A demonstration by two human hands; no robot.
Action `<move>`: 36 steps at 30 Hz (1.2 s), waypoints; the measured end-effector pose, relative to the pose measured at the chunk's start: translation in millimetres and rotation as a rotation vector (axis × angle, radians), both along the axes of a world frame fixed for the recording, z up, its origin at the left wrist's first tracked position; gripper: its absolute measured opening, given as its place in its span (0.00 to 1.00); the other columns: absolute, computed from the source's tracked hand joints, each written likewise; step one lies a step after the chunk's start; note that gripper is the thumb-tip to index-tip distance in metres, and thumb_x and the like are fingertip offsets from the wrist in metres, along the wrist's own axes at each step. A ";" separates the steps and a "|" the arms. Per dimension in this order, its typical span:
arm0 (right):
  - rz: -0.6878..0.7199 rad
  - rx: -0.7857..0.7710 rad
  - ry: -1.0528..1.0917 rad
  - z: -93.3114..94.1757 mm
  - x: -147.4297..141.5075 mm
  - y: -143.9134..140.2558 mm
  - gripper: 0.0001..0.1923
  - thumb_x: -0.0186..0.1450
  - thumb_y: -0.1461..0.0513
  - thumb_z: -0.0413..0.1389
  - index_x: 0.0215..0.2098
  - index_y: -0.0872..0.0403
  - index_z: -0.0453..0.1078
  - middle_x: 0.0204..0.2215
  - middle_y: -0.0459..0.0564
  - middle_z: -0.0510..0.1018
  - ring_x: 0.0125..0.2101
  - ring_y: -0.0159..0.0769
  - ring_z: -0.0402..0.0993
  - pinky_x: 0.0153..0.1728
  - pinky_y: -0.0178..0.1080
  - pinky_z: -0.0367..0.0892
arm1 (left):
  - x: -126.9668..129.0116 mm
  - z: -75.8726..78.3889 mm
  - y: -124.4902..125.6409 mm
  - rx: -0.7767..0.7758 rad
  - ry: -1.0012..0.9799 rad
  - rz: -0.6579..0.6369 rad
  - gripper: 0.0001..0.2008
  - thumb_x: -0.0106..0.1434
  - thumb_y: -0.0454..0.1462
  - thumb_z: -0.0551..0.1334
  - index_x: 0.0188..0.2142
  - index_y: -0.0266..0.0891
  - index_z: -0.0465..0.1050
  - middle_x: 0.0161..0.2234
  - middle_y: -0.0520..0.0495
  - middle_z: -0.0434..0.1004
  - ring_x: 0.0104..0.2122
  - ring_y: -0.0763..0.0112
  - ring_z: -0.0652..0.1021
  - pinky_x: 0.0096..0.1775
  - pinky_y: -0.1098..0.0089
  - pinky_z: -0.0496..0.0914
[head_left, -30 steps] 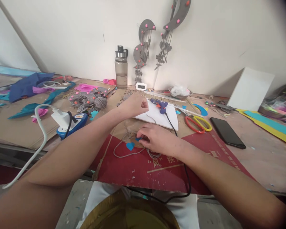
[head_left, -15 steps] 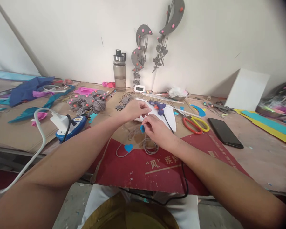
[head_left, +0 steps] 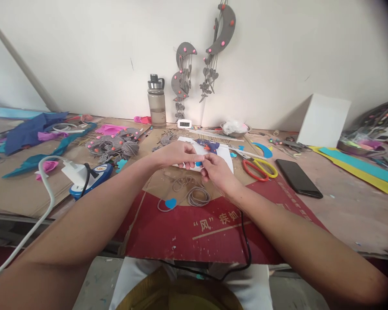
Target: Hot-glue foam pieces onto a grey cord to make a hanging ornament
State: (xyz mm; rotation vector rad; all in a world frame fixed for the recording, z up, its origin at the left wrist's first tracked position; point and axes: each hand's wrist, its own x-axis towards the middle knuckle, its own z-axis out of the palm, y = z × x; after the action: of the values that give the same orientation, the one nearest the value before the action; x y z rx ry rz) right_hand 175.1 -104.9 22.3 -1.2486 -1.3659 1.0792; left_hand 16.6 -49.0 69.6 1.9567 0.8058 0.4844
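Between my two hands is a small blue cutout [head_left: 198, 163], its shape mostly covered by fingers. My left hand [head_left: 176, 156] is closed in a pinch at its left side. From the right, my right hand [head_left: 219, 172] pinches the same piece, and the fingertips of both hands nearly meet. Just below lies a loose coil of grey cord [head_left: 198, 196]. A blue heart cutout [head_left: 170, 203] rests on the cord's left end. Behind my hands, a dark blue glue gun [head_left: 210, 146] lies on a white board [head_left: 226, 160].
Red- and yellow-handled scissors [head_left: 260, 168] and a black phone [head_left: 299, 178] lie to the right. At left stand a blue power strip [head_left: 95, 178] and a grey yarn pile [head_left: 113, 144]. A water bottle [head_left: 157, 103] and white timer [head_left: 184, 124] stand behind, below hanging grey moons [head_left: 224, 32].
My right hand has lifted the blue cutout up from near the cord, toward my left hand. The fingertips have come together around it. The view has shifted slightly.
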 end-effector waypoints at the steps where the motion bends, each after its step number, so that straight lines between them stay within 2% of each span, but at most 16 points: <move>1: -0.005 0.012 0.003 0.2 0.4 0.3 0.05 0.63 0.60 0.48 0.30 0.51 0.59 0.15 0.38 0.63 0.14 0.26 0.57 0.17 0.32 0.56 | -0.7 0.5 -0.3 0.024 0.020 -0.018 0.16 0.54 0.48 0.65 0.27 0.35 0.73 0.23 0.47 0.75 0.23 0.75 0.73 0.24 0.75 0.64; 4: -0.011 0.056 -0.045 3.9 4.0 1.1 0.06 0.64 0.58 0.48 0.32 0.51 0.60 0.17 0.39 0.65 0.15 0.26 0.59 0.18 0.33 0.58 | -1.2 0.3 0.7 0.040 0.004 -0.015 0.11 0.54 0.43 0.66 0.28 0.36 0.73 0.23 0.49 0.74 0.23 0.75 0.73 0.25 0.74 0.65; 6: -0.037 0.141 -0.174 7.8 9.2 1.7 0.06 0.64 0.57 0.48 0.34 0.52 0.61 0.23 0.42 0.69 0.19 0.28 0.63 0.22 0.34 0.62 | -0.8 0.2 2.4 0.043 -0.054 0.041 0.09 0.54 0.40 0.66 0.28 0.35 0.72 0.22 0.49 0.74 0.23 0.76 0.73 0.25 0.74 0.65; 8: -0.090 0.276 -0.425 10.6 15.3 2.6 0.07 0.64 0.58 0.50 0.37 0.53 0.63 0.31 0.47 0.72 0.27 0.31 0.68 0.31 0.38 0.66 | -0.5 0.0 4.6 0.032 -0.135 0.127 0.08 0.53 0.38 0.66 0.27 0.35 0.71 0.25 0.48 0.75 0.24 0.77 0.73 0.26 0.75 0.65; 10: -0.136 0.382 -0.716 10.5 20.0 3.9 0.10 0.64 0.59 0.52 0.41 0.56 0.66 0.39 0.53 0.72 0.37 0.36 0.69 0.41 0.42 0.65 | -0.1 -0.9 6.9 -0.028 -0.219 0.200 0.08 0.54 0.36 0.65 0.26 0.35 0.68 0.28 0.46 0.77 0.27 0.75 0.75 0.27 0.74 0.67; 13: -0.123 0.368 -1.022 5.4 21.7 6.4 0.11 0.64 0.60 0.54 0.41 0.58 0.69 0.44 0.59 0.70 0.45 0.42 0.66 0.47 0.46 0.62 | 1.3 -3.6 9.3 -0.112 -0.301 0.237 0.08 0.55 0.35 0.65 0.28 0.35 0.66 0.29 0.43 0.78 0.27 0.74 0.76 0.27 0.73 0.67; 17: -0.038 0.337 -1.150 -0.8 17.6 10.0 0.06 0.64 0.64 0.52 0.33 0.57 0.70 0.39 0.57 0.71 0.43 0.41 0.67 0.46 0.43 0.62 | 4.4 -4.1 6.6 -0.052 -0.291 0.245 0.06 0.56 0.36 0.64 0.28 0.35 0.68 0.28 0.45 0.76 0.24 0.77 0.73 0.25 0.75 0.65; 21: -0.085 0.381 -1.032 1.4 15.0 9.3 0.07 0.64 0.68 0.46 0.33 0.57 0.65 0.34 0.55 0.73 0.36 0.37 0.69 0.39 0.39 0.62 | 7.6 -2.8 0.3 0.096 -0.159 0.280 0.07 0.56 0.37 0.63 0.25 0.36 0.69 0.26 0.49 0.74 0.20 0.81 0.67 0.21 0.77 0.60; 24: -0.117 0.372 -0.827 6.6 15.2 5.5 0.05 0.65 0.68 0.44 0.35 0.55 0.61 0.30 0.50 0.73 0.31 0.34 0.69 0.32 0.37 0.61 | 9.6 -6.8 -1.2 0.103 -0.124 0.159 0.07 0.55 0.38 0.63 0.27 0.36 0.70 0.28 0.50 0.74 0.22 0.79 0.69 0.22 0.77 0.63; 26: -0.131 0.364 -0.683 9.5 15.7 3.6 0.03 0.65 0.65 0.45 0.34 0.53 0.58 0.27 0.47 0.72 0.27 0.32 0.69 0.29 0.36 0.60 | 10.1 -10.1 -0.5 0.058 -0.089 0.043 0.07 0.55 0.39 0.63 0.28 0.36 0.71 0.28 0.49 0.75 0.23 0.77 0.71 0.23 0.76 0.65; 28: -0.118 0.321 -0.519 11.2 16.0 3.4 0.02 0.65 0.62 0.45 0.33 0.52 0.57 0.23 0.42 0.70 0.23 0.30 0.68 0.26 0.34 0.61 | 9.2 -11.5 1.2 0.000 -0.080 -0.003 0.07 0.55 0.38 0.64 0.28 0.36 0.70 0.26 0.48 0.75 0.22 0.77 0.71 0.23 0.76 0.65; 32: -0.020 0.202 -0.102 12.8 14.6 6.8 0.05 0.64 0.59 0.47 0.36 0.51 0.56 0.17 0.35 0.63 0.16 0.27 0.64 0.21 0.32 0.62 | 2.6 -8.3 9.4 -0.139 -0.311 0.103 0.07 0.55 0.35 0.65 0.28 0.34 0.69 0.26 0.47 0.75 0.19 0.82 0.68 0.22 0.78 0.63; 36: 0.068 0.101 0.169 18.9 13.2 6.3 0.10 0.60 0.56 0.52 0.37 0.51 0.60 0.19 0.34 0.59 0.14 0.21 0.52 0.17 0.29 0.58 | -8.7 -2.7 24.3 -0.295 -0.670 0.169 0.09 0.53 0.34 0.68 0.27 0.33 0.68 0.26 0.46 0.75 0.20 0.83 0.69 0.22 0.79 0.62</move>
State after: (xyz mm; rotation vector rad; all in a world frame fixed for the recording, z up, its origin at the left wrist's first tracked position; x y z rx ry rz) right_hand 188.3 -98.6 41.2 -1.0209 -1.3249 1.1223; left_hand 7.9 -24.7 67.0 1.3300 0.5634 0.9934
